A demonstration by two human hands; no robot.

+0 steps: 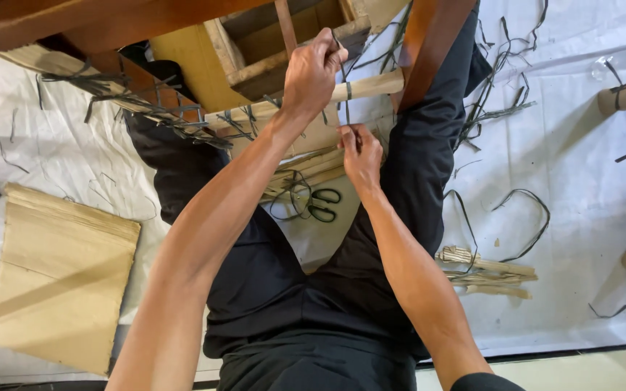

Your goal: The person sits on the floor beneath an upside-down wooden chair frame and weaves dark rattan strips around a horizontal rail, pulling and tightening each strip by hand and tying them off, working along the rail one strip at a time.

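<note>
Left hand (314, 72) grips pale roll (371, 85) lying left-right; right hand (361, 153) pinches strip (347, 108).

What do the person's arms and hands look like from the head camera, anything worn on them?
Both forearms are bare. The left hand and right hand wear no gloves, and no rings or watch show. A dark sleeve edge shows at the right upper arm.

A white sheet (566, 217) covers the floor. A flat stack of tan leaf sheets (59, 279) lies at the left. Black-handled scissors (320, 205) rest between the seated person's black-trousered legs (284, 289). Dark loose strips (523, 224) and a small pale bundle (483, 271) lie scattered at the right.
</note>
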